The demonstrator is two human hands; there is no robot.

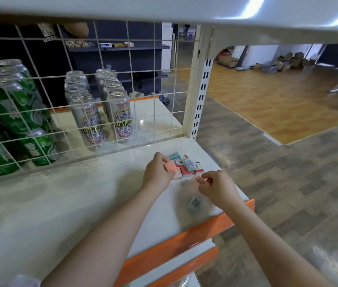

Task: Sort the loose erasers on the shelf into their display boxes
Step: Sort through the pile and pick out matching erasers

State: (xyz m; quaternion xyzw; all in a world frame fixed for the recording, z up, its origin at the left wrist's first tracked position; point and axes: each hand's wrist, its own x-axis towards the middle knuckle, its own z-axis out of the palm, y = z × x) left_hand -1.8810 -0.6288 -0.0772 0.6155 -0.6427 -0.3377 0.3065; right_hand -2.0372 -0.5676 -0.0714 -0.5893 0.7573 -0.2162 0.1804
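Erasers: a cluster of small wrapped erasers (pixel 186 165) lies in the centre-right of the frame, on the white shelf (pixel 81 199) near its right end; red-and-white, teal and grey wrappers are visible, packed touching one another.
Display boxes: cannot tell whether any item in the cluster is a box; the pieces are too small and overlapped.
Left hand (pixel 158 172): at the left edge of the cluster, fingers curled round a pink eraser (pixel 170 167), which is held tilted just above the pile.
Right hand (pixel 217 187): just below and right of the cluster, thumb and fingertips pinching an orange-pink eraser with a barcode label (pixel 200 180), lifted slightly off the shelf surface.
Loose grey eraser (pixel 195 203): lies flat and alone on the shelf below the right hand, near the front edge, barcode label facing up, apart from the cluster.
Shelf front: an orange price strip (pixel 184 243) runs along the front edge, lower centre of the frame.
Back panel: a white wire grid (pixel 110 83) stands behind the shelf, upper left to centre.
Behind the grid: green beverage cans (pixel 12 112) at far left; silver cans with blue-and-red print (pixel 106 112) in two rows at centre.
Upright: a slotted white post (pixel 202 94) stands at the shelf's right rear corner.
Floor: grey and wood-tone flooring (pixel 288 162) fills the right of the frame.
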